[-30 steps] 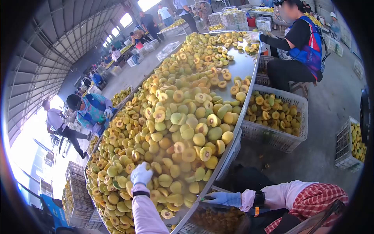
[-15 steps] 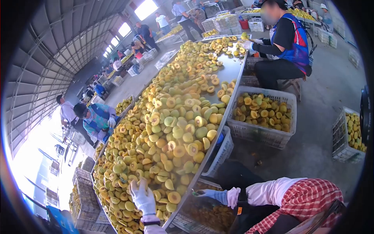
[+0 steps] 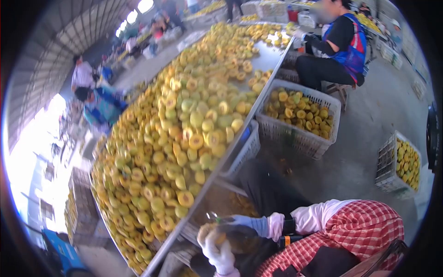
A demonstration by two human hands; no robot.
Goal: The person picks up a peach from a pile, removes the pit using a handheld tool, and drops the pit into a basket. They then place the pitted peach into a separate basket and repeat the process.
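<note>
My left hand, in a white glove, is bent round a yellow fruit half below the near edge of the table. Close to its right, my right hand, in a blue-grey glove, is closed on a small tool with a green part and a metal loop. Beneath my hands is a crate, partly hidden by my arms. Many halved yellow-green fruits cover the metal table beside me.
A white crate of fruit halves stands right of the table, with another crate farther right. A person in a blue and red vest sits at the far right corner. Another person works at the left side.
My left hand has left the fruit pile and come over beside my right hand, now holding a fruit half. The camera view has shifted, and the table appears farther left.
</note>
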